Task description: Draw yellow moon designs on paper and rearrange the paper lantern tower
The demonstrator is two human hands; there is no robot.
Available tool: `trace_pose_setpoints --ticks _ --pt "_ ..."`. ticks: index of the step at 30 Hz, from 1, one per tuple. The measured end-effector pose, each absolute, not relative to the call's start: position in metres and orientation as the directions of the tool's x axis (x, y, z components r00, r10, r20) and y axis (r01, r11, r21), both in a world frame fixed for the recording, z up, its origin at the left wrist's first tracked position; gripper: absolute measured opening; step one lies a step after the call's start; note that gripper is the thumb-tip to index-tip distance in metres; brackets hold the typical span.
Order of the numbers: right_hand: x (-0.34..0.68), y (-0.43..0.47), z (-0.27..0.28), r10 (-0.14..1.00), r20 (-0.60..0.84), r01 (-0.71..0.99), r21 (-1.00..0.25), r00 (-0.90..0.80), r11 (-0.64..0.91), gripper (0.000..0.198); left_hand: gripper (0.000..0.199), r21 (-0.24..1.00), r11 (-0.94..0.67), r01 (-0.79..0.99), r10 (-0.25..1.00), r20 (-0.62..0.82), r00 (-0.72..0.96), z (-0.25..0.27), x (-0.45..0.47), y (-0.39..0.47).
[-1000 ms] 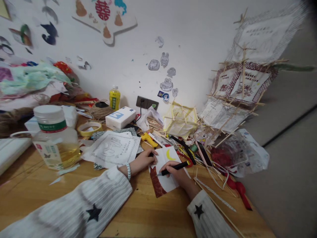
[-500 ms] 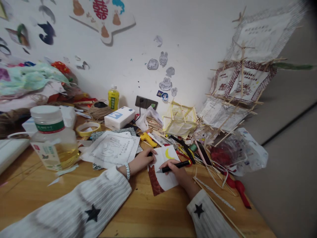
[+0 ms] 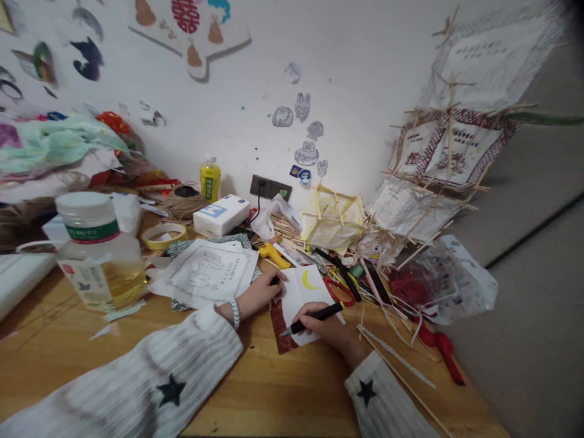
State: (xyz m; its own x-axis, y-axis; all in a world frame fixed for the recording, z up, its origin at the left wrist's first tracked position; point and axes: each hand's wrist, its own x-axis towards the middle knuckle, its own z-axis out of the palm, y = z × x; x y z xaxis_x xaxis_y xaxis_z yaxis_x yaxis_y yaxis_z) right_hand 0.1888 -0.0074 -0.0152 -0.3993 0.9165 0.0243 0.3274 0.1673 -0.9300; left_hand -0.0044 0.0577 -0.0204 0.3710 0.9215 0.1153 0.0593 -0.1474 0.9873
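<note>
A white paper sheet (image 3: 292, 301) lies on the table, with a yellow crescent (image 3: 310, 280) near its top and a dark red-brown strip (image 3: 283, 340) along its left and lower edge. My right hand (image 3: 319, 322) grips a black marker (image 3: 322, 313) with a yellow band near its back end. The marker's grey tip is over the red-brown strip; whether it touches cannot be made out. At the sheet's upper left edge rests my left hand (image 3: 260, 295), fingers closed around a small black piece (image 3: 275, 280) that looks like the marker's cap.
Left of the sheet are a drawn paper (image 3: 205, 274), a tape roll (image 3: 164, 236) and a large jar (image 3: 98, 255). Behind it lie a yellow tool (image 3: 274, 255) and red-handled scissors (image 3: 349, 296). A phone (image 3: 376, 281), thin sticks and a paper-covered stick frame (image 3: 460, 146) stand to the right.
The marker has moved down and left, from the white area to the red-brown strip. The sheet has shifted slightly up and left, and more of the red scissors handle shows.
</note>
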Motion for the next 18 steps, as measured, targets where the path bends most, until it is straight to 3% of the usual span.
trace_pose_setpoints --ticks 18 --pt "0.1897 -0.0071 -0.0162 0.918 0.023 0.329 -0.930 -0.395 0.165 0.018 0.025 0.987 -0.148 0.068 0.912 0.109 0.397 -0.0197 -0.0029 0.0569"
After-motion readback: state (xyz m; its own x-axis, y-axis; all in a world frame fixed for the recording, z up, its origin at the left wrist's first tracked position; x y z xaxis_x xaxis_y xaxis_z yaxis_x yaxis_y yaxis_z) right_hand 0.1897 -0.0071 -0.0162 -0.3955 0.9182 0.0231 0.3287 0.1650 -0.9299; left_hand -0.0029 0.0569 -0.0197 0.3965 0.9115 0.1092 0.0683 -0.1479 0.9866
